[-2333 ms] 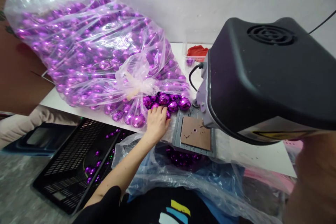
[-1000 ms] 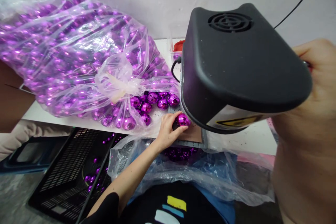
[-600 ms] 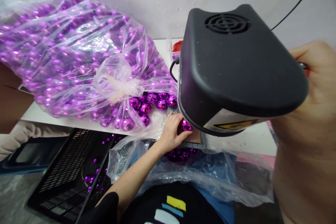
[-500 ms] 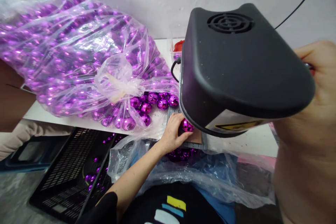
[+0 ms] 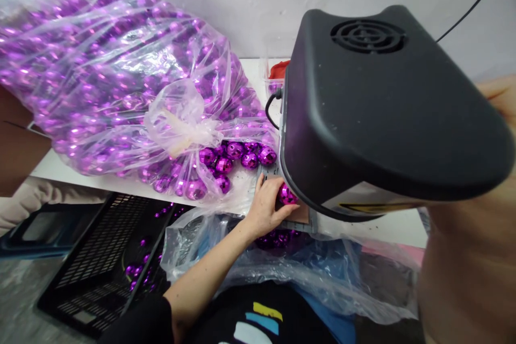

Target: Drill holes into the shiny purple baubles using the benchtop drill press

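Note:
My left hand (image 5: pixel 268 201) has its thumb and forefinger closed around a shiny purple faceted ball (image 5: pixel 287 194). This ball rests on a brown pad (image 5: pixel 300 215) on a grey base plate, beneath a large black machine head (image 5: pixel 387 102) with a round vent. At the right edge, my right hand (image 5: pixel 502 91) is raised behind the machine head, curled round something. The machine head hides most of its fingers and what they grip. Several loose purple balls (image 5: pixel 224 165) lie on the white table, left of the base plate.
A big clear bag (image 5: pixel 121 64) full of purple balls covers the table's left side. Below it stands a black crate (image 5: pixel 97 247) with balls inside. Clear plastic sheeting (image 5: pixel 322 274) with more balls lies across my lap. A clear tub with red material (image 5: pixel 279 70) stands behind.
The view has shifted slightly, so the machine head appears farther right and covers more of my right hand. My left hand keeps its hold on the ball at the same spot.

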The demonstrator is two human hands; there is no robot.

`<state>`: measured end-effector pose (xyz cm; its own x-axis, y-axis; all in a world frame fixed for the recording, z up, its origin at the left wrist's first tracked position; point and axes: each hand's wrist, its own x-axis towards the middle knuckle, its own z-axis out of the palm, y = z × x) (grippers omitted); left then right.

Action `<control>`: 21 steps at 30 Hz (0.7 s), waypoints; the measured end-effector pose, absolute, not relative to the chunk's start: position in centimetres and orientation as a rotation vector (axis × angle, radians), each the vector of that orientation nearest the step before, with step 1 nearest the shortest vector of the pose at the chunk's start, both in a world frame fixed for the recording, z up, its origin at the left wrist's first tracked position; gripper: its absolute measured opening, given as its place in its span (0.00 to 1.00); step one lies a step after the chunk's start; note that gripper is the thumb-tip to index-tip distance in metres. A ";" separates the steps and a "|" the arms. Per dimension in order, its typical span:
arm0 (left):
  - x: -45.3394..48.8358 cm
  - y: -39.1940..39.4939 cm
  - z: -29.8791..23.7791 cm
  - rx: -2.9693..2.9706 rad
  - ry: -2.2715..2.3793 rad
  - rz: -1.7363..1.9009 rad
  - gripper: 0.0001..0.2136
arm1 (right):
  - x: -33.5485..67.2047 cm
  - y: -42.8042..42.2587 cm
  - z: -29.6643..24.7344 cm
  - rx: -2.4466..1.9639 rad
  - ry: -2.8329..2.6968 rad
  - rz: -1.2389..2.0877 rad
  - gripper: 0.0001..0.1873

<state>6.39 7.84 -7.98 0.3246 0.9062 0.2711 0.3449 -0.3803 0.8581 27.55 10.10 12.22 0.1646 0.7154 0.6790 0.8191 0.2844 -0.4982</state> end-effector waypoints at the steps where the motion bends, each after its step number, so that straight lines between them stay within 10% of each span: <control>1: 6.4 7.8 -7.9 1.896 1.099 1.012 0.26 | 27.5 9.9 12.0 -1.439 -1.574 -0.134 0.13; 21: 6.1 7.9 -6.0 1.930 1.147 0.831 0.21 | 27.4 2.5 7.0 -1.243 -1.917 -0.161 0.04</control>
